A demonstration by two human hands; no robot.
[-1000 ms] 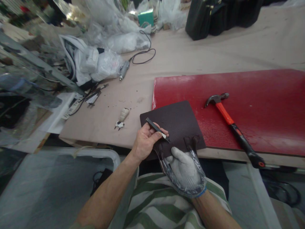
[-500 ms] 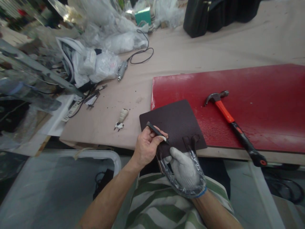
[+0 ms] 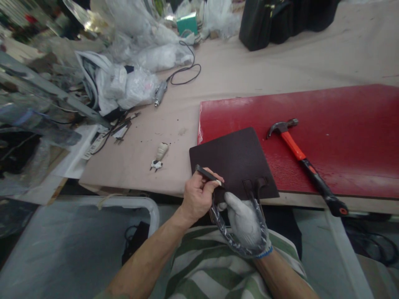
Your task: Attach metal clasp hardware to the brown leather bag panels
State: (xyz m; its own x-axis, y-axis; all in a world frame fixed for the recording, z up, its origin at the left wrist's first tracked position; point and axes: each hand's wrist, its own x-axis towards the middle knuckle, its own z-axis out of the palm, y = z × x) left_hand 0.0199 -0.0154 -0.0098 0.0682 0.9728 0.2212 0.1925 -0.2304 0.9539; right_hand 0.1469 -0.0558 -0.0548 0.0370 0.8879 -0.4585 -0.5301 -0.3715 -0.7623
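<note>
My bare left hand (image 3: 197, 198) pinches a slim dark rod-like tool (image 3: 207, 173), its lower end at the leather panel's near edge. Something small and white shows at the fingertips. The dark brown leather panel (image 3: 229, 155) lies partly over the red board and reaches past the table edge. A bag handle (image 3: 232, 243) wrapped in clear plastic loops from its near side. My right hand (image 3: 245, 222), in a white knit glove, sits inside this loop and grips the panel's near edge, thumb on top. Its other fingers are mostly hidden beneath.
A claw hammer (image 3: 296, 147) with a red and black handle rests on the red board (image 3: 336, 124). A small wooden-handled pronged tool (image 3: 160, 155) lies to the left. Behind are a corded grey tool (image 3: 160, 93), plastic-wrapped items (image 3: 137, 89) and a black bag (image 3: 254, 25).
The leather panel has shifted slightly to the right, and both hands have moved with it. The left hand and its tool are also a little lower. Both grips are unchanged.
</note>
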